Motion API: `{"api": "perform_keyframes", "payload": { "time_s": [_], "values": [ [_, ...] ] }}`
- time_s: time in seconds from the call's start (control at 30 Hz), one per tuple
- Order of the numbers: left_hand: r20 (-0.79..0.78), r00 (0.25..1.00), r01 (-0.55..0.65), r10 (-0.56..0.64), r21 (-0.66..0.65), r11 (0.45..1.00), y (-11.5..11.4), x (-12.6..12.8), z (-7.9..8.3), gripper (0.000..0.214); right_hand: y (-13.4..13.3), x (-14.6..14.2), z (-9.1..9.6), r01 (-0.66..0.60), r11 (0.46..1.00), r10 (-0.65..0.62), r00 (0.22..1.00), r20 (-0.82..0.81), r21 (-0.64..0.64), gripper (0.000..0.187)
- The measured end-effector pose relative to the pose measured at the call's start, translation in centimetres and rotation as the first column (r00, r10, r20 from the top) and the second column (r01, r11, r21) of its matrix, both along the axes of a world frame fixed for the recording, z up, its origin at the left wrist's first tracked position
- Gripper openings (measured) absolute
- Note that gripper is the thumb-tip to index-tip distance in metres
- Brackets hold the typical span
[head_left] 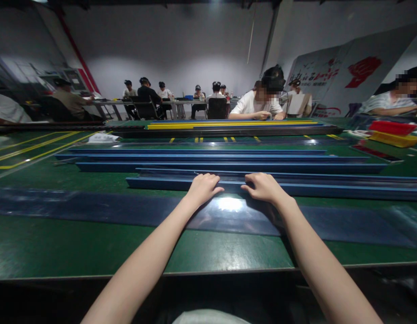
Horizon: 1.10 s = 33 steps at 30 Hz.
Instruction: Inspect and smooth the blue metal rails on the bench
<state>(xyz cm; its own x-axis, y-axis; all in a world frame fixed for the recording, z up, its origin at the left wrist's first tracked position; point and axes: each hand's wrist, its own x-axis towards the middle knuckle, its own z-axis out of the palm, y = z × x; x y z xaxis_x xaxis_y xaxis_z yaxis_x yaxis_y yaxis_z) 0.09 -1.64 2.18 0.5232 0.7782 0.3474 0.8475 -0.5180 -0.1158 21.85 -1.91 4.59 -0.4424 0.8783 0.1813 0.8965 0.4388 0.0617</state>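
Observation:
Both my hands rest on the nearest long blue channel strip [330,188], which lies across the green table [76,247]. My left hand [203,188] has its fingers curled over the strip's near edge. My right hand [262,186] grips the same strip a little to the right, fingers bent over its top. A glossy dark blue sheet [93,209] lies flat under my wrists, between me and the strip.
Several more blue strips [211,157] lie parallel behind the near one. Yellow and blue strips [228,124] lie farther back. Red and yellow trays [394,132] stand at the right. Other people sit working across the table and at far tables.

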Motion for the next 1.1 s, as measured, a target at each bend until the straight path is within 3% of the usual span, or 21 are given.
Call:
{"api": "perform_keyframes", "payload": {
  "time_s": [1.1],
  "values": [
    [-0.003, 0.999, -0.043, 0.043, -0.067, 0.997, -0.25, 0.12, 0.39, 0.031, 0.0, -0.02, 0.03, 0.007, 1.0, -0.007, 1.0, 0.008, -0.005, 0.025]
  ]
}}
